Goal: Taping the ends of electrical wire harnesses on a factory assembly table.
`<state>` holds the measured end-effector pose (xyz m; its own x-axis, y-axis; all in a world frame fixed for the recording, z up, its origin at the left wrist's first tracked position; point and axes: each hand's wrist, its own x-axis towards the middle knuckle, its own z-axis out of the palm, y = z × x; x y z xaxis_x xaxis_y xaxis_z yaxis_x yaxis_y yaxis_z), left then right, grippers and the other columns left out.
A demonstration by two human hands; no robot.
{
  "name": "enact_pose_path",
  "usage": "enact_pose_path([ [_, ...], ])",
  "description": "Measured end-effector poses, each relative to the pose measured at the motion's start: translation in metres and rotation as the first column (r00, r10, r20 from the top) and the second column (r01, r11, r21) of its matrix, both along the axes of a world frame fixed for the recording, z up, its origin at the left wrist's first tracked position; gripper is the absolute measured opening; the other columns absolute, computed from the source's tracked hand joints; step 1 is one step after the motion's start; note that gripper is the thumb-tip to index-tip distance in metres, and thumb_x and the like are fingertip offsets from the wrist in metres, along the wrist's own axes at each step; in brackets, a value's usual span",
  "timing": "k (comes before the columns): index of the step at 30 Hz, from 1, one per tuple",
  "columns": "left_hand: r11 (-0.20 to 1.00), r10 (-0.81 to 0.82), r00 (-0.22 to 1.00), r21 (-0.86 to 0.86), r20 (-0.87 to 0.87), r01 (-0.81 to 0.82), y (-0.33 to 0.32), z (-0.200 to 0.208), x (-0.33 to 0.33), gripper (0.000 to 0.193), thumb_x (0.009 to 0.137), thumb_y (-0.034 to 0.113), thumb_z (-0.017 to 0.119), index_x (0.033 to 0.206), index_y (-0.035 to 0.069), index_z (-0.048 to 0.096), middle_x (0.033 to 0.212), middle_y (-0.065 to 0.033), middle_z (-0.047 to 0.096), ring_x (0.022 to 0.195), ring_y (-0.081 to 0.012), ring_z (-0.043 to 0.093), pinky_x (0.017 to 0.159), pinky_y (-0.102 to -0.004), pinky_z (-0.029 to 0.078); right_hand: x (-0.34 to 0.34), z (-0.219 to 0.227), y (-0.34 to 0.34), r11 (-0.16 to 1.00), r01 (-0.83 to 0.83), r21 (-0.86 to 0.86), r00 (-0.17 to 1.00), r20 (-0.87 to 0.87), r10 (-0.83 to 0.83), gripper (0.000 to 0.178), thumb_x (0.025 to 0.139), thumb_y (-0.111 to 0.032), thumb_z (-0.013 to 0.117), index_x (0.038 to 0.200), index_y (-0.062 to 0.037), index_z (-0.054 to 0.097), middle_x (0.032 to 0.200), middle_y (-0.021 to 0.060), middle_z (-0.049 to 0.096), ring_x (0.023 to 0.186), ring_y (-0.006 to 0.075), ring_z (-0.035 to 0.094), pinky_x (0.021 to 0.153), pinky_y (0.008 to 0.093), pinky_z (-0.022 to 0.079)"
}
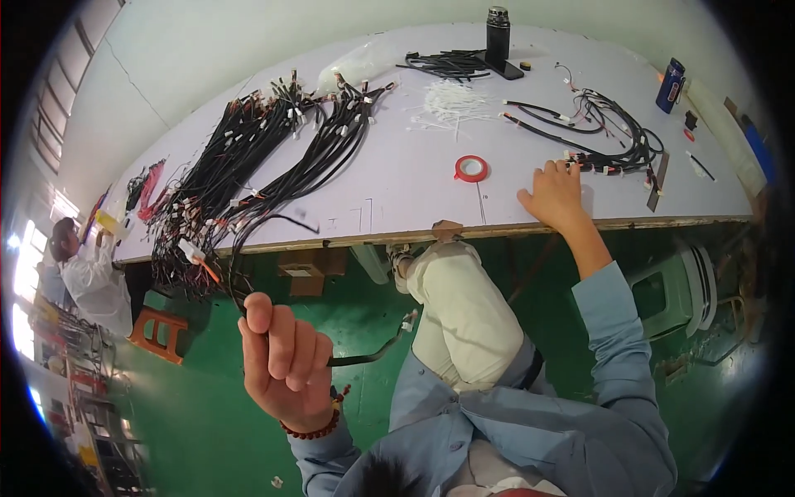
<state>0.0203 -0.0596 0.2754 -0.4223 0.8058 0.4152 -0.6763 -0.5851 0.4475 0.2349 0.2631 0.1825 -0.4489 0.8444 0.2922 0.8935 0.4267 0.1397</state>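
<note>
My left hand (pixel 286 352) is raised in front of the table edge, its fingers wrapped round a black-sleeved wire harness (pixel 368 359). One end with a small white connector sticks out to the right of the fist; another length runs up toward the table. My right hand (pixel 556 197) rests on the table with thumb and fingers apart. Its fingertips reach the connector ends of a looped group of harnesses (pixel 633 153); whether they touch these I cannot tell. A roll of red tape (pixel 471 169) lies left of that hand.
Large bundles of black harnesses (pixel 224 153) cover the table's left part, some hanging over its edge. White cable ties (pixel 454 103), black tubes (pixel 447 65), a black flask (pixel 498 37) and a blue can (pixel 671 85) stand or lie farther back. A co-worker (pixel 91 269) sits at far left.
</note>
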Motion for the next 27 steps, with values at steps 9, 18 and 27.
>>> enact_pose_path([
  [9, 0.983, -0.018, 0.989, 0.181, 0.147, -0.009, 0.016, 0.020, 0.016, 0.012, 0.100, 0.014, 0.029, 0.098, 0.007, 0.038, 0.064, -0.0021, 0.041, 0.049, -0.0116, 0.039, 0.047, -0.0228, 0.034, -0.067, -0.018, -0.171, -0.225, -0.958, -0.180, 0.150, -0.978, 0.143, 0.082, 0.078, -0.034, 0.069, 0.141, -0.0045, 0.025, 0.141, 0.0126, 0.033, 0.135, 0.0233, 0.023, 0.109, 0.0374, 0.021],
  [18, 0.909, 0.410, 0.896, 0.150, -0.171, -0.388, -0.051, 0.005, -0.115, 0.004, 0.095, 0.005, 0.042, 0.093, 0.003, 0.040, 0.075, -0.0017, 0.038, 0.071, -0.0130, 0.042, 0.068, -0.0262, 0.041, -0.045, 0.005, -0.146, 0.176, -0.981, 0.083, 0.047, -0.776, 0.629, 0.024, 0.082, -0.011, 0.062, 0.105, -0.0033, 0.061, 0.082, 0.0100, 0.056, 0.079, 0.0273, 0.055, 0.069, 0.0379, 0.044],
  [27, 0.646, 0.666, 0.554, 0.014, -0.500, -0.764, 0.050, 0.002, -0.242, 0.028, 0.095, 0.021, 0.048, 0.113, -0.001, 0.050, 0.108, -0.0088, 0.055, 0.101, -0.0157, 0.053, 0.089, -0.0288, 0.046, -0.185, 0.152, 0.057, 0.365, -0.634, 0.682, 0.300, -0.218, 0.929, 0.042, 0.074, -0.007, 0.062, 0.114, -0.0214, 0.059, 0.113, 0.0019, 0.054, 0.112, 0.0211, 0.048, 0.102, 0.0538, 0.024],
])
